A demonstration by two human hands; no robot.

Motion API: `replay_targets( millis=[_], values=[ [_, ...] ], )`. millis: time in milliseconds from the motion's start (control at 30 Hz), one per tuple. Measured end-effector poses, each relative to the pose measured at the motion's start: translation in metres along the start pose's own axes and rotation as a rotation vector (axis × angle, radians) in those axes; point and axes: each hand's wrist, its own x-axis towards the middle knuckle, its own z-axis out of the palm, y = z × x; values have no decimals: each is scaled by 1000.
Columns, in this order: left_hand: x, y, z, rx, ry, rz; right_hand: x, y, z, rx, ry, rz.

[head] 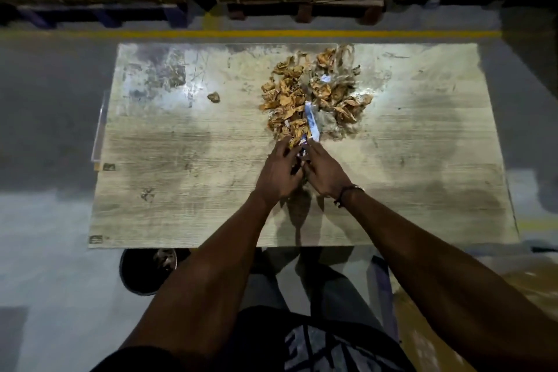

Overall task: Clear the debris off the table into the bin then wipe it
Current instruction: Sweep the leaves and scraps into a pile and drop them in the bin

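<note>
Tan, crumpled paper makes up most of the debris pile (311,96) you are working on, mixed with grey, filmy scraps that look like thin plastic and one glossy blue-and-white strip (312,124). In the head view, the only one you have, it lies on the far middle of the table (181,190), a worn, pale wood-grain top streaked with grime and shiny patches. A single loose crumb (213,97) sits well apart to the left of the heap.

Your left hand (279,170) and right hand (324,170) meet at the near edge of the pile, fingers curled in around scraps and the strip's end; how much each one grips you cannot tell from here.

Expect this stuff to be very light, soft and springy: it should crush easily, but wads will likely spill out of a loose grasp. The strip looks slick, so bunch it inside the paper. Cupping both hands under and around a clump is the safer hold.

The dark round bin (142,272) stands on the floor just beyond the near left edge of the table, partly hidden by your left arm.
</note>
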Motion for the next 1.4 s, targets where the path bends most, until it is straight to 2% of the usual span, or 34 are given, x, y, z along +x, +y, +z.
replay_targets(
  millis=[233,300,500,633,733,833,1000,1167,1267,1400],
  values=[
    [-36,0,-1,14,-84,73,-35,-3,14,-13,-22,-8],
    [-44,3,-7,17,-73,93,-45,-5,12,9,18,-5],
    [-44,8,-31,81,117,83,-60,-2,8,74,301,69],
    [-16,1,-35,75,195,33,-35,8,11,121,361,161],
    [9,-13,-22,10,131,35,-13,13,22,193,358,215],
    [12,-15,-1,-63,20,78,-8,11,38,213,355,150],
    [-13,-12,12,-149,11,107,-30,12,56,208,454,148],
    [-25,-18,-8,-55,105,150,-58,19,57,220,662,233],
    [-13,-18,-17,-26,126,179,-69,18,65,222,708,316],
    [17,-11,-14,38,7,316,-62,19,84,262,729,359]
  ],
)
